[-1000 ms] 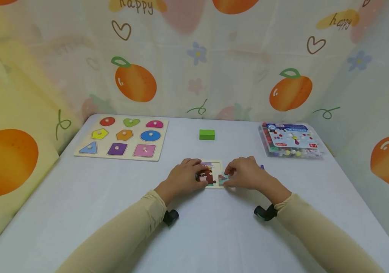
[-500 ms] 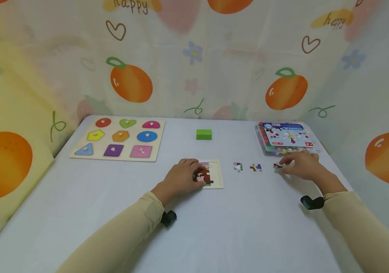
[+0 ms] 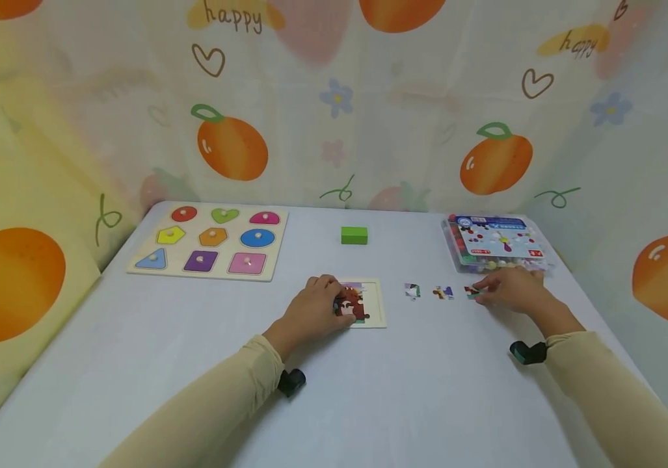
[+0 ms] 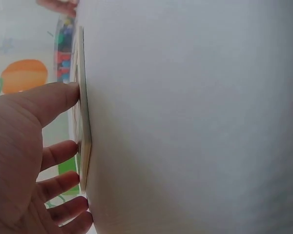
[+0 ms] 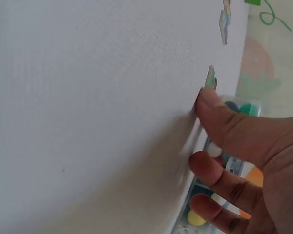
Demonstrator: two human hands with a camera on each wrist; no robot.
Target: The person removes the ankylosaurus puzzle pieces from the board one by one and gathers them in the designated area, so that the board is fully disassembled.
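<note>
My left hand rests on a small jigsaw tray, thumb and fingers spread over its left part. In the left wrist view the thumb tip presses on the top of the tray. A joined brown-bear picture shows in the tray; its right strip is bare. At the right, my right hand pinches a red-and-green jigsaw piece at the table top. The right wrist view shows the thumb against this piece; the index finger is mostly hidden. Two loose jigsaw pieces, one whitish and one multicoloured, lie left of it.
A shape board with knobbed coloured shapes lies at the back left. A green block stands at the back middle. Behind my right hand is a clear plastic box of coloured parts. A fruit-printed curtain surrounds the table.
My right hand has carried a jigsaw piece from the tray's right side out to the right, then slid slightly left with it. The two loose pieces have come into sight. My left hand stays put.
</note>
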